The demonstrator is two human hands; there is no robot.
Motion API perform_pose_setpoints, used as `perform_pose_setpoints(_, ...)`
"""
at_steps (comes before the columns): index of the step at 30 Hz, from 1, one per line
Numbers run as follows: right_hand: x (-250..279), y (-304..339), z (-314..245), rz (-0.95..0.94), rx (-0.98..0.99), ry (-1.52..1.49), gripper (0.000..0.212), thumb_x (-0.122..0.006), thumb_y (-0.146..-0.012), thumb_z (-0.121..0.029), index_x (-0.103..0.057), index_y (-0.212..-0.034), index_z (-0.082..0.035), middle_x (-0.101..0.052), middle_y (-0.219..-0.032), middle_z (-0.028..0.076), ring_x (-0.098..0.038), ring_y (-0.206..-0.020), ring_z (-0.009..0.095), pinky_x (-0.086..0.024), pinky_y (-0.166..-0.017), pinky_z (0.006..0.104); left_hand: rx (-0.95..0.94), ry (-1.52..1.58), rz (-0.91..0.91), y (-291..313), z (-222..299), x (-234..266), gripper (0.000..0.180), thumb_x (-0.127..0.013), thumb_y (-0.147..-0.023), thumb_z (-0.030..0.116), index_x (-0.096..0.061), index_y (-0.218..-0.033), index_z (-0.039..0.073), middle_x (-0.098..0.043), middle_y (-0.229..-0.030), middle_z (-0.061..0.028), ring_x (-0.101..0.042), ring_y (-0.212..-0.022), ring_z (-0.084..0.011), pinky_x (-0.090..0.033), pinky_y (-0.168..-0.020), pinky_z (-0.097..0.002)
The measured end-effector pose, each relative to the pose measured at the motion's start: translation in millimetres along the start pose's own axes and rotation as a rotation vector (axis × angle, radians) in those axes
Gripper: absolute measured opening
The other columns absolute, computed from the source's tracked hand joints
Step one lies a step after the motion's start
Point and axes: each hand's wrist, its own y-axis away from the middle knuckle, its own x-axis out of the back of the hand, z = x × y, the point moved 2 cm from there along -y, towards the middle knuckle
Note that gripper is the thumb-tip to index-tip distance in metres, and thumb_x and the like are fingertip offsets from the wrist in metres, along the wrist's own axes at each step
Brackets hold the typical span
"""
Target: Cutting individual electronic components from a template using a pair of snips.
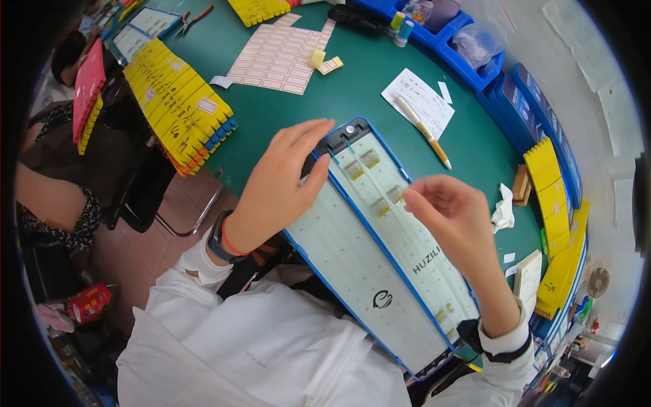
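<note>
The long white board [380,271] with blue edges runs from 11 to 5 o'clock; the left hand [274,186] rests open on its top end, and the right hand [451,217], fingers pinched together, hovers nearest the small brass clips [369,159].

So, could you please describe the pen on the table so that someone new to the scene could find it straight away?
Start from the green table and the long white board with a blue rim under the left hand and right hand. Just beyond the board's far end lies a white slip of paper. The pen lies slantwise across it: a slim, pale gold stick, the only such thing there.
</note>
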Motion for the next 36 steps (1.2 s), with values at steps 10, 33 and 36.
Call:
perform_pose_setpoints(10, -16.6, -41.9, 14.2, 0.007, -0.045, -0.017, 0.022, -0.068, -0.084, -0.018, -0.067, -0.086, 0.004, -0.066, -0.072, 0.004, -0.06, -0.062, 0.008, -0.049, -0.058, 0.0218, -0.053, -0.255, 0.061, 3.4, -6.3, -21.9, 0.041, -0.057, -0.086, 0.013, -0.053, -0.125, 0.0, -0.059, -0.116, -0.0147, -0.053, -0.102, -0.0309, -0.041, -0.088, -0.0397)
perform_pose_setpoints(33, 108.7, 134.1, -67.2, 0.188, 0.429, -0.344, 0.044, -0.06, -0.09, -0.018, -0.047, -0.116, 0.016, -0.049, -0.109, 0.018, -0.058, -0.097, 0.025, -0.055, -0.082, 0.0267, -0.292, 1.122, -1.334, 127.2, 181.5, -58.9, 0.048, -0.053, -0.089, 0.009, -0.041, -0.134, -0.002, -0.052, -0.127, -0.0226, -0.052, -0.119, -0.0309, -0.039, -0.1, -0.0333)
perform_pose_setpoints(36, 104.5, 151.7, -67.2, 0.297, 0.517, -0.244, 0.043, -0.058, -0.092, -0.016, -0.046, -0.118, 0.016, -0.05, -0.112, 0.019, -0.058, -0.1, 0.026, -0.055, -0.085, 0.0293, -0.095, 0.917, -1.587, 173.1, 193.5, -99.9, 0.057, -0.056, -0.089, 0.015, -0.033, -0.137, -0.006, -0.051, -0.123, -0.0261, -0.052, -0.115, -0.0312, -0.041, -0.096, -0.0357)
